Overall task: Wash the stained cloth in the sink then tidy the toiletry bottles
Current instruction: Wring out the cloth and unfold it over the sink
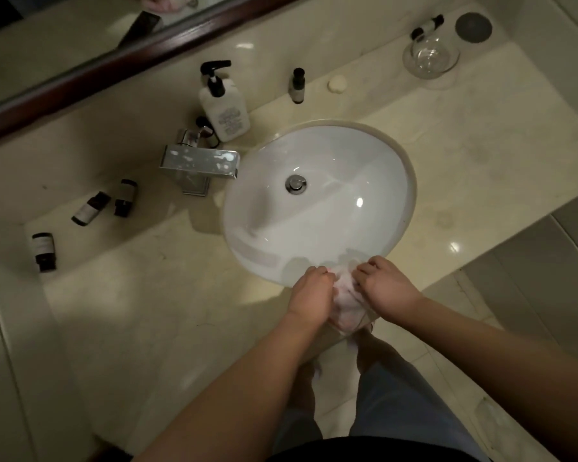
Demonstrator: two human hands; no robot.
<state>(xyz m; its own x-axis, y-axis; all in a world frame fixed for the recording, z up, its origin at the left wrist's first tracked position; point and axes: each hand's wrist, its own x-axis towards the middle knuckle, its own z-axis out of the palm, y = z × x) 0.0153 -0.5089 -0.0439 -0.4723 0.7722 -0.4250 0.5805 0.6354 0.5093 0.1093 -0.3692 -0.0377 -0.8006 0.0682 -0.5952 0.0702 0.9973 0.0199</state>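
A person stands at a pale marble worktop [147, 311] and looks down into a white oval sink [317, 201]. Both hands meet at the sink's near rim. The left hand [311, 295] and the right hand [386, 288] each have their fingers curled round a bunched, pinkish-white cloth [346, 303], which is gripped between them and hangs over the near edge of the basin.

A square chrome tap [199, 163] stands at the left of the sink. Just beyond it stands a white pump bottle [222, 106] with a black pump, and to the right of that a small dark-capped bottle [297, 85] stands upright. Three small dark bottles lie on their sides at the far left of the worktop: two near each other [90, 208] [126, 197], and one nearer and further left [43, 251]. At the far right sits a clear glass bowl [430, 58] with another small bottle [427, 27] lying just behind it. A small round white soap [337, 84] lies between the bowl and the upright bottle.
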